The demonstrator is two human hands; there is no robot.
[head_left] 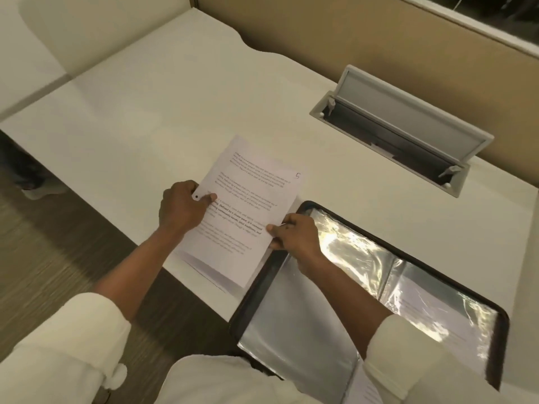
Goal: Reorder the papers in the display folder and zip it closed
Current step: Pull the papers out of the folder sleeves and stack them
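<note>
Holding a stack of printed sheets [242, 211] over the counter's [175, 97] near edge, the left grip [182, 207] pinches its left margin and the right grip [294, 233] clamps its lower right edge, probably to square or leaf through them. The top sheet is marked 5. The display folder [291, 310] lies open and unzipped beside it, its sleeves ready for refilling. Beyond are an open cable hatch [402, 132], a tan partition [350, 33], and wood-look floor [43, 258].

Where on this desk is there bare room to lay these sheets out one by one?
The widest bare patch of desk lies left of and behind the papers, out to the far edge. A narrower strip runs between the papers and the open cable hatch. The near right is crowded: the open display folder fills it.
</note>
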